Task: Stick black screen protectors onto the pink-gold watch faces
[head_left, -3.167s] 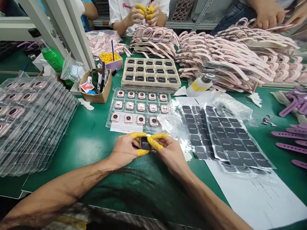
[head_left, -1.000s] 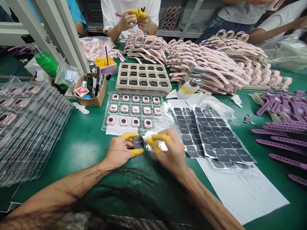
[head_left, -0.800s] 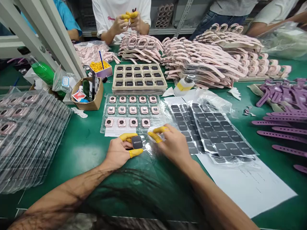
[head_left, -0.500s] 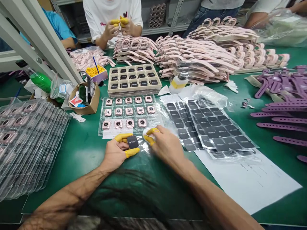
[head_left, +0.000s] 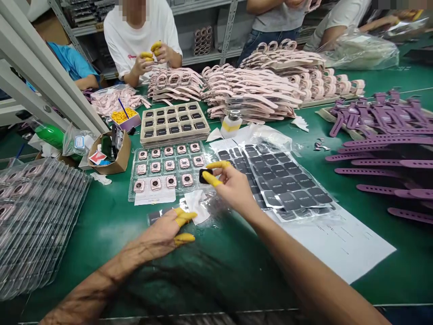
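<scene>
Between the yellow-cotted fingertips of my right hand (head_left: 233, 183) is a small smartwatch body (head_left: 204, 176), its dark square face showing. It is held at the front right corner of a clear plastic tray (head_left: 131, 195), where pink smartwatch bodies (head_left: 155, 184) lie with their round sensors up. My left hand (head_left: 165, 232) is open, its fingers apart and holding nothing. A crumpled white wipe (head_left: 198, 205) lies beside its fingertips; whether they touch it I cannot tell. Partly under that hand is a dark printed film (head_left: 155, 216).
Sheets of black square stickers (head_left: 287, 178) lie at right on white paper (head_left: 352, 248). Behind stand a beige tray (head_left: 174, 137), a white bottle (head_left: 232, 125) and piled pink straps (head_left: 250, 92). Stacked clear trays (head_left: 40, 225) rise at left; purple straps (head_left: 379, 162) lie far right.
The smartwatch body has passed from my left hand to my right, which has moved it up to the tray. The white wipe has left my right hand and lies on the table. My view has shifted.
</scene>
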